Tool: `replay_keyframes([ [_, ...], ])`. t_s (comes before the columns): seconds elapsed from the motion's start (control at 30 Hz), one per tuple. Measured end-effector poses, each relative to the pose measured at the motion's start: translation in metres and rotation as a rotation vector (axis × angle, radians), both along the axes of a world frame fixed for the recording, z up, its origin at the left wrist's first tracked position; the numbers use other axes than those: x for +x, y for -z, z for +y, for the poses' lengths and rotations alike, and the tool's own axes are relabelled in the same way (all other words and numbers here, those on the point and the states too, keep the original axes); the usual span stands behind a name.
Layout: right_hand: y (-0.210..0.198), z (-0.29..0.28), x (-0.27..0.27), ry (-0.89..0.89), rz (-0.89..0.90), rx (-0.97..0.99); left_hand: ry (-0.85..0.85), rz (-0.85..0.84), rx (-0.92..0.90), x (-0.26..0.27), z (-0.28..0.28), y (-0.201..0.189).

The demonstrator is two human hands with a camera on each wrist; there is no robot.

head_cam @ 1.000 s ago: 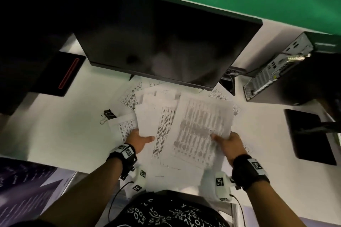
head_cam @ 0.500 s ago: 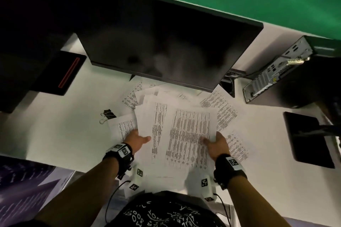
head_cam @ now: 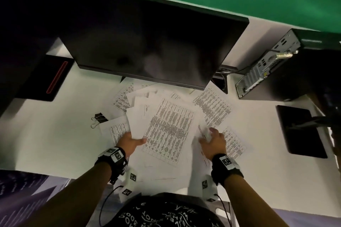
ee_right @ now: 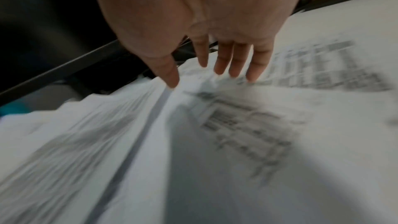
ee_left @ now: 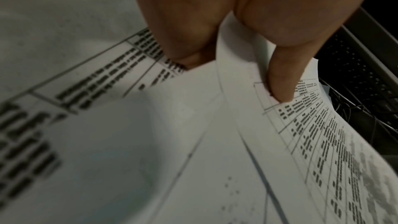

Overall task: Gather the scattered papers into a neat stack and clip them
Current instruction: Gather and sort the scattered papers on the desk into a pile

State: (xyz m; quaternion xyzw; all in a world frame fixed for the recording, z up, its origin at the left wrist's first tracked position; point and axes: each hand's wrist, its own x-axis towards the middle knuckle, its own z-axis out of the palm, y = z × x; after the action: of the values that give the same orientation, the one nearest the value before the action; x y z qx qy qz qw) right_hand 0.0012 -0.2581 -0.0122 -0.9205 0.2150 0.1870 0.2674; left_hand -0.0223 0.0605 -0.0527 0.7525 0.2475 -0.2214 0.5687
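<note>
A fanned bundle of printed papers [head_cam: 166, 129] lies over the middle of the white desk [head_cam: 46, 134]. My left hand [head_cam: 132, 142] grips its near left corner, thumb on top. In the left wrist view the hand [ee_left: 232, 67] pinches the sheets [ee_left: 215, 142] between thumb and fingers. My right hand [head_cam: 212, 138] is off the bundle with its fingers spread, over loose sheets [head_cam: 233, 142] to the right. In the right wrist view its straight fingers [ee_right: 224, 64] hover at the blurred papers [ee_right: 215, 134]. More sheets lie at the right [head_cam: 214, 107] and far left [head_cam: 122, 99]. A black binder clip [head_cam: 98, 119] sits left of the papers.
A large dark monitor [head_cam: 147, 42] overhangs the far side of the papers. A computer case [head_cam: 267, 72] stands at the far right, with a black slab [head_cam: 299, 131] in front of it. A black box with a red stripe [head_cam: 46, 77] is at the far left.
My right hand has let go of the bundle's right edge and moved right, over the loose sheets. The bundle now hangs tilted from my left hand alone.
</note>
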Motion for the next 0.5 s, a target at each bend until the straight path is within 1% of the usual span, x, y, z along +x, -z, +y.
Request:
replay_keyframes([
  [0.07, -0.007, -0.034, -0.003, 0.284, 0.029, -0.129, 0.003, -0.002, -0.002, 0.001, 0.001, 0.001],
  [0.13, -0.012, -0.068, -0.01, 0.575, 0.182, -0.185, -0.005, -0.003, 0.003, 0.001, -0.001, 0.001],
  [0.17, -0.012, -0.08, -0.014, 0.671, 0.266, -0.178, -0.019, -0.003, 0.002, 0.001, -0.002, 0.0],
  [0.2, -0.013, -0.087, -0.017, 0.709, 0.325, -0.168, -0.033, -0.001, -0.002, 0.001, -0.003, 0.0],
  [0.23, -0.012, -0.089, -0.018, 0.713, 0.346, -0.166, -0.045, -0.001, -0.009, 0.002, -0.004, 0.0],
  [0.33, -0.013, -0.074, -0.006, 0.682, 0.301, -0.126, -0.048, 0.004, -0.016, 0.003, -0.005, -0.001],
  [0.5, -0.005, -0.042, 0.035, 0.649, 0.221, -0.078, -0.016, -0.008, -0.009, 0.003, -0.002, 0.002],
])
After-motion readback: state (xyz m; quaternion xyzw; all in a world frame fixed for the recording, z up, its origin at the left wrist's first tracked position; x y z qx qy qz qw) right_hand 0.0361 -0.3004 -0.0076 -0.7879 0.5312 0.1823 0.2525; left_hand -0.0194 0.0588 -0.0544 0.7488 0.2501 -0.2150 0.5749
